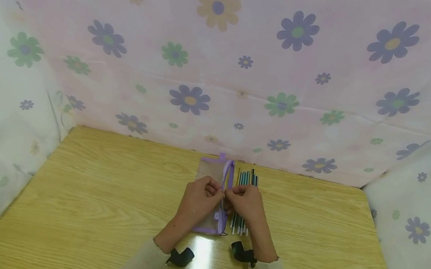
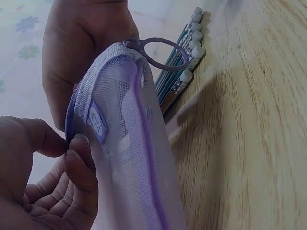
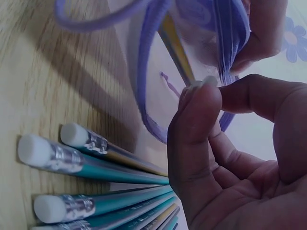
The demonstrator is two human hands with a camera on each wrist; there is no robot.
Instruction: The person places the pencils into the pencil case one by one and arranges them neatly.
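Two hands working over a table (image 1: 103, 192), a pouch and pencils. We are looking at a mesh pouch (image 1: 210, 171) with purple edging, which is lying mainly under the left hand (image 1: 199, 199), its length running away from the person and its gaping mouth facing the right hand (image 1: 248, 203). The left thumb and finger are closing in a pinch on the zip edge of that mouth. The right thumb and fingertips are closing likewise, pinching the near end of a yellow-striped pencil (image 3: 176, 45).

We are noting the main relation: the pencil is sitting within the mouth, its long axis extending forward from the right fingertips, roughly along the pouch. The right hand, which is holding its end, is being the nearer, while the left is gripping just beside it. Loose pencils (image 1: 246, 177) are lying under and beside the right hand, nearly parallel to the pouch, their white erasers pointing towards the person.
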